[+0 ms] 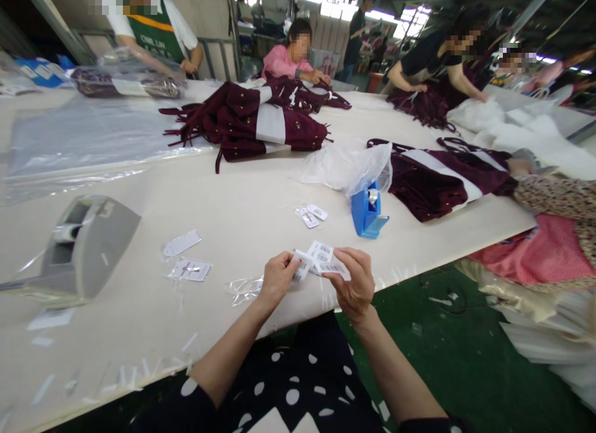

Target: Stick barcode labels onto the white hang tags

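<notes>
White barcode labels (pixel 322 253) are held above the near table edge, fanned between both hands. My left hand (pixel 278 274) is closed, pinching the labels' left end between thumb and fingers. At the other end, my right hand (pixel 354 278) grips them with thumb and fingertips. A crumpled clear plastic piece (pixel 246 289) lies beside my left wrist. Hang tags (pixel 310 215) lie just beyond the hands, and more tags (pixel 190 269) rest to the left. The blue tape dispenser (pixel 367 212) stands past my right hand.
A large grey tape dispenser (pixel 93 250) sits at left. Bundled maroon garments (pixel 237 119) lie across the table, with another stack (pixel 433 178) at right near a person in a patterned sleeve (pixel 554 197). Clear plastic sheets (pixel 107 135) cover the far left. Several people work around the table.
</notes>
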Available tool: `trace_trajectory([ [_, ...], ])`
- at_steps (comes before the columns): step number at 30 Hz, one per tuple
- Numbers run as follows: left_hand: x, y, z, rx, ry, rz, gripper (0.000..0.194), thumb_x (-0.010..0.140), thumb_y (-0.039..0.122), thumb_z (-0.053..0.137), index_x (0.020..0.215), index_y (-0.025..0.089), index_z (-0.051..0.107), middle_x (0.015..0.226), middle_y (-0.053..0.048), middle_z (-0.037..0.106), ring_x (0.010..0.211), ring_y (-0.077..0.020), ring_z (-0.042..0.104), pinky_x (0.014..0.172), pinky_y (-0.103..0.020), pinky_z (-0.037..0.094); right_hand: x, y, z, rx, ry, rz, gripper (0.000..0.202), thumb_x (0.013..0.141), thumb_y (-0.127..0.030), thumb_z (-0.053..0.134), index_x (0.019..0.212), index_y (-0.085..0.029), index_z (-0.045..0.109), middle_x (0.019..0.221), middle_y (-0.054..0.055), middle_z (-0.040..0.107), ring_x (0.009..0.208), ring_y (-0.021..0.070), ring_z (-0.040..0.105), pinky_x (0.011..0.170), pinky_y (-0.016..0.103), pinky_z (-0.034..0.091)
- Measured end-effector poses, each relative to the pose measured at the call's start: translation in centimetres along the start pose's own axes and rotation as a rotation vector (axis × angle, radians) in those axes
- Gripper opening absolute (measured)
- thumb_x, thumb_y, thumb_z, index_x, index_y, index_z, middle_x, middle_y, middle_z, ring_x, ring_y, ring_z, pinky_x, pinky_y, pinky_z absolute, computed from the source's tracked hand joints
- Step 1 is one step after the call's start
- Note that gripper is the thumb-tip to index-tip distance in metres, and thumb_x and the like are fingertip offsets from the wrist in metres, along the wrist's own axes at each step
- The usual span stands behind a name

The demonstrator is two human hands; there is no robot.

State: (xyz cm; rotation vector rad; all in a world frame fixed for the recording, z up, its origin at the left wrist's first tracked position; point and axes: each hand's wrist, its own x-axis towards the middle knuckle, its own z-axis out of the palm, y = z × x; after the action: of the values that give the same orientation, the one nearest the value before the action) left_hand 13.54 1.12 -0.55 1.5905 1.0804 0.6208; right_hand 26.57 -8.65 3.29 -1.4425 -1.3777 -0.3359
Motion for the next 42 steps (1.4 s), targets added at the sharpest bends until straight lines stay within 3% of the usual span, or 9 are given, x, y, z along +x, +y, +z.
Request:
trace_trajectory([
  [4,1.0,0.1,-0.7,0.129,0.157,0.12,0.029,0.062,0.019,0.062,0.091,0.016,0.063,0.093,-0.007,0.064,0.093,-0.0222,0.055,0.085,-0.036,0.041,0.7,-0.2,-0.9,-0.15,-0.006,-0.285,0.038,0.075,-0.042,0.062,0.107,-0.024,0.052,0.095,0.007,0.061,0.087,0.0206,0.059,0.079,0.039,0.043],
  [6,0.3,1.0,-1.2,0.11,0.145,0.154,0.024,0.064,0.022,0.062,0.087,0.017,0.064,0.092,-0.007,0.064,0.092,-0.0218,0.055,0.084,-0.035,0.041,0.8,-0.4,-1.0,-0.153,-0.017,-0.328,0.041,0.074,-0.047,0.061,0.106,-0.023,0.05,0.094,0.007,0.061,0.086,0.0206,0.059,0.079,0.039,0.042],
  [11,-2.1,4.5,-2.4,-0.438,-0.4,-0.177,0.03,0.071,0.042,0.058,0.07,0.013,0.064,0.06,-0.003,0.06,0.054,-0.0119,0.052,0.053,-0.025,0.039,0.5,-0.3,-0.5,-0.056,-0.079,-0.296,0.051,0.07,-0.056,0.06,0.108,-0.024,0.047,0.097,0.008,0.06,0.087,0.0218,0.059,0.079,0.04,0.042],
  [14,-2.8,6.0,-2.8,-0.596,-0.595,-0.264,0.027,0.064,0.04,0.065,0.063,0.012,0.065,0.055,-0.002,0.056,0.048,-0.0092,0.047,0.046,-0.022,0.032,-0.2,-0.2,0.2,0.021,-0.128,-0.234,0.06,0.064,-0.06,0.062,0.109,-0.025,0.045,0.098,0.009,0.06,0.088,0.024,0.058,0.078,0.042,0.042],
  [24,-3.2,5.6,-2.1,-0.639,-0.689,-0.305,0.013,0.055,0.02,0.068,0.051,0.013,0.057,0.049,0.002,0.051,0.045,-0.0067,0.042,0.046,-0.021,0.03,-1.4,-1.5,1.1,0.154,-0.2,-0.203,0.072,0.059,-0.058,0.068,0.117,-0.024,0.041,0.098,0.009,0.057,0.087,0.0248,0.058,0.075,0.042,0.046],
  [27,-3.5,5.1,-2.7,-0.599,-0.571,-0.273,0.012,0.059,0.022,0.065,0.055,0.013,0.059,0.047,0.003,0.05,0.045,-0.0067,0.043,0.046,-0.021,0.029,-1.5,-1.8,1.1,0.196,-0.21,-0.199,0.074,0.059,-0.055,0.07,0.12,-0.024,0.041,0.099,0.009,0.056,0.089,0.0246,0.057,0.076,0.042,0.046],
  [30,-4.9,3.2,-5.7,-0.435,-0.349,-0.264,0.014,0.062,0.026,0.064,0.057,0.013,0.06,0.048,0.002,0.053,0.046,-0.007,0.044,0.046,-0.02,0.028,-2.2,-1.4,0.9,0.229,-0.193,-0.135,0.073,0.06,-0.054,0.069,0.121,-0.023,0.042,0.102,0.01,0.057,0.094,0.0261,0.055,0.079,0.045,0.045],
  [37,-14.5,-6.2,-15.0,-0.1,0.372,-0.47,0.018,0.059,0.031,0.068,0.054,0.015,0.06,0.042,0.003,0.052,0.041,-0.008,0.043,0.042,-0.019,0.027,-4.2,0.0,1.9,0.282,-0.286,-0.045,0.068,0.063,-0.059,0.065,0.116,-0.02,0.048,0.1,0.011,0.058,0.094,0.0274,0.053,0.081,0.047,0.043],
  [42,-18.5,-10.6,-15.7,-0.295,0.856,-0.563,0.026,0.052,0.033,0.074,0.054,0.013,0.058,0.043,0.002,0.054,0.04,-0.0075,0.045,0.041,-0.019,0.029,-4.4,-1.1,3.5,0.36,-0.313,-0.061,0.063,0.066,-0.054,0.064,0.117,-0.02,0.048,0.1,0.01,0.059,0.094,0.027,0.054,0.081,0.046,0.043],
])
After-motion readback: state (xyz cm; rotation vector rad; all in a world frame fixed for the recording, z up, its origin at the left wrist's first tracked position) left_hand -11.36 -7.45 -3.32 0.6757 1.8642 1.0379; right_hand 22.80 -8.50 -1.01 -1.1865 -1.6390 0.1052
